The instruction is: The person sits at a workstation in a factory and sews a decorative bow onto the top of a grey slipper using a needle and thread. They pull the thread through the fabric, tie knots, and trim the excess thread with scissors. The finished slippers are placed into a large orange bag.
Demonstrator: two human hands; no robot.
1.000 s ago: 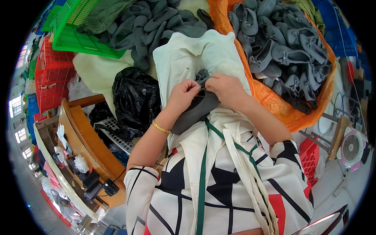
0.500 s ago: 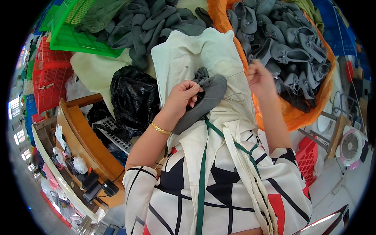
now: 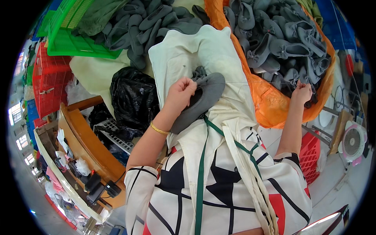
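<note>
A grey slip-on shoe with a gathered bow at its opening rests on the pale apron over my lap. My left hand is closed on the shoe's upper edge beside the bow, its fingertips bent inward. From the shoe a thin dark thread runs taut to the right. Out past the orange sack's near edge, my right hand is pinched on the thread's far end. Whether a needle sits between those fingers is too small to make out.
Grey shoes fill an orange sack at the right. More lie heaped by a green crate at far left. A black plastic bag, a wooden drawer unit and a red crate stand left; a small fan is far right.
My right hand has moved outward to the right and slightly down. The thread, looped and slack near the shoe before, is now straight. My left hand has stayed at the shoe, its fingers more curled.
</note>
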